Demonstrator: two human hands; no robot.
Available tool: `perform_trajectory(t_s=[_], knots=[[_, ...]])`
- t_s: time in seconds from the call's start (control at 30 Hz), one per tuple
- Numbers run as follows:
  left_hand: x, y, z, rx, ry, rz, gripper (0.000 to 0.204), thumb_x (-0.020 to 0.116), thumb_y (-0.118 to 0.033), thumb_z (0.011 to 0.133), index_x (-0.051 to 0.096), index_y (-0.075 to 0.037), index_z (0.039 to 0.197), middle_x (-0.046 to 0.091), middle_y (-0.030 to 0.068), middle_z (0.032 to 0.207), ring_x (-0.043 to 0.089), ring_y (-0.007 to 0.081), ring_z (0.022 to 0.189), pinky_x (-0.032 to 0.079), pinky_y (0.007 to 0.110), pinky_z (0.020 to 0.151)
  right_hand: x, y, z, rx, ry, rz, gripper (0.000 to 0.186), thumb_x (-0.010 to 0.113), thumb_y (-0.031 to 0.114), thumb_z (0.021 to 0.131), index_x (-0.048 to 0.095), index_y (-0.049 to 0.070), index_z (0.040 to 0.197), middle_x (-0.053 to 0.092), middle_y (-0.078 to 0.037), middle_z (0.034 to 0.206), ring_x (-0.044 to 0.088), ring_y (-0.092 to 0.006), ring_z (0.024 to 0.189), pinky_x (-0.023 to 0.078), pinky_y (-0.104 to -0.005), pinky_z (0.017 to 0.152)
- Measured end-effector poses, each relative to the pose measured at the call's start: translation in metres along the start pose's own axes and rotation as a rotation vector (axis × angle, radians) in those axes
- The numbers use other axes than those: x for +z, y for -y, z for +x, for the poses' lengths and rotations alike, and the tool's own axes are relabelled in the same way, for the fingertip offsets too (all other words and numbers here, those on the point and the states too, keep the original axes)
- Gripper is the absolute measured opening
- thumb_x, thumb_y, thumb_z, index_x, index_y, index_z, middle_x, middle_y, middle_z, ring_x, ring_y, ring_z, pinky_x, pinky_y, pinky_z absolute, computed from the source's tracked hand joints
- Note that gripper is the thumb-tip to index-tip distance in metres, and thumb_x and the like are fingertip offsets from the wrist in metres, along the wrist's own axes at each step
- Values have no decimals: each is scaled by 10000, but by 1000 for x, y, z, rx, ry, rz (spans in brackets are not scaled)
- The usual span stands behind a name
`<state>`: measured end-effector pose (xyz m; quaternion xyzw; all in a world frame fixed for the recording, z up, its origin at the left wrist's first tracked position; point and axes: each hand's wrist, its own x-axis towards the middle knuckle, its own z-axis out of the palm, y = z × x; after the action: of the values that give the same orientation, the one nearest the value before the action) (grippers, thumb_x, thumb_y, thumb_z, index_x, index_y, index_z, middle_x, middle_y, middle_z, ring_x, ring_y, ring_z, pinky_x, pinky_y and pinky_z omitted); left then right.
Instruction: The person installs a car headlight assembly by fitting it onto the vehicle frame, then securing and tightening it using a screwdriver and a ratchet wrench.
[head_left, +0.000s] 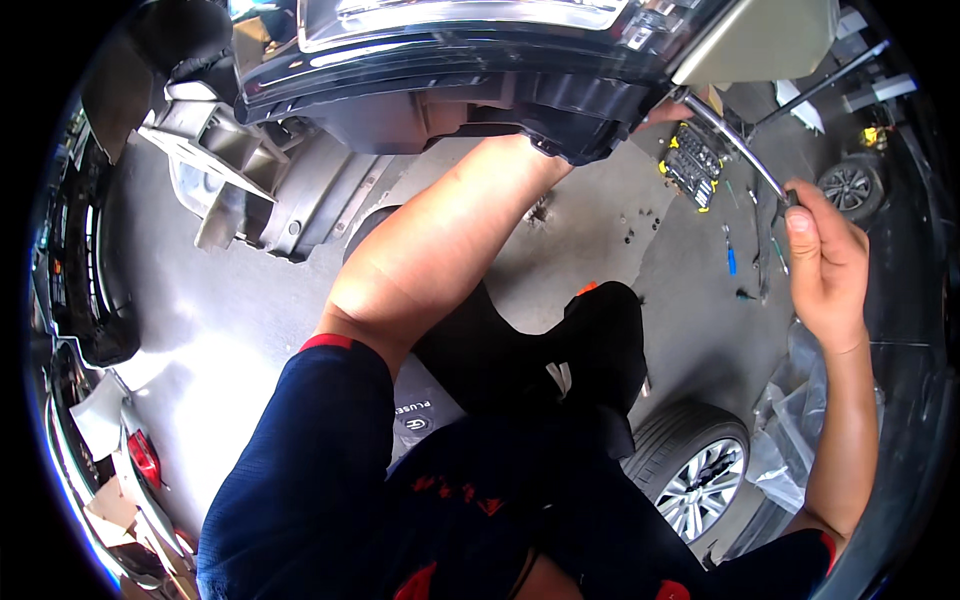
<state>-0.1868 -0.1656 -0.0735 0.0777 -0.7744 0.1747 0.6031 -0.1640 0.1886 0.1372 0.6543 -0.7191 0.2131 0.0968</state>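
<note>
A dark car bumper (450, 60) with a black plastic underside (400, 112) fills the top of the head view. My right hand (826, 258) is closed on the dark handle of a long chrome wrench (740, 140), whose far end meets the bumper's right lower corner. My left forearm reaches up beneath the bumper; my left hand (662, 114) shows only in part behind that corner, beside the wrench's end, and I cannot see whether it holds anything.
Grey and black car parts (220, 160) lie at left, with a red tail lamp (143, 457) lower down. A tool case (690, 165), a blue screwdriver (731, 255) and small pieces lie on the floor (680, 300). Wheels (690, 480) and plastic sheeting (785, 430) are at right.
</note>
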Motion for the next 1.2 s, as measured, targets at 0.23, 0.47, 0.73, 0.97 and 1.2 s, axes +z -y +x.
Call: perform_trajectory(t_s=[0.23, 0.47, 0.73, 0.97, 1.2], knots=[[16, -5, 9, 7, -23, 52, 645, 744, -359, 920, 493, -91, 1449, 549, 163, 1422, 513, 323, 1282, 367, 496, 1132, -28, -12, 39, 731, 458, 761, 476, 487, 452, 1077, 654, 18, 978, 435, 47, 574, 338, -8, 457, 231, -196, 395], [25, -5, 8, 23, -30, 103, 646, 744, -358, 920, 491, -92, 1451, 549, 162, 1422, 512, 323, 1285, 363, 496, 1137, -20, 17, 29, 743, 329, 794, 403, 607, 385, 1020, 661, -1, 1121, 542, 8, 741, 377, -4, 508, 233, -179, 410], [22, 13, 7, -24, -78, 186, 648, 744, -358, 920, 489, -93, 1454, 550, 161, 1423, 510, 323, 1288, 357, 497, 1143, 6, 0, 2, -194, -51, -471, 232, 629, 189, 1006, 671, -4, 1128, 683, -175, 918, 673, -353, 761, 535, -395, 691], [33, 5, 13, -44, -95, 245, 650, 744, -358, 920, 487, -94, 1456, 550, 161, 1423, 509, 323, 1291, 352, 498, 1148, -18, -7, 17, 496, 319, 380, 392, 552, 357, 1064, 653, -21, 1039, 600, -59, 700, 537, -118, 578, 382, -267, 507], [41, 3, 15, 3, -121, 251, 652, 744, -357, 920, 485, -95, 1458, 550, 160, 1423, 507, 323, 1294, 348, 498, 1153, -35, -22, 49, 998, 638, 1013, 491, 508, 486, 1052, 629, 21, 950, 443, 5, 561, 297, -52, 380, 225, -224, 354]])
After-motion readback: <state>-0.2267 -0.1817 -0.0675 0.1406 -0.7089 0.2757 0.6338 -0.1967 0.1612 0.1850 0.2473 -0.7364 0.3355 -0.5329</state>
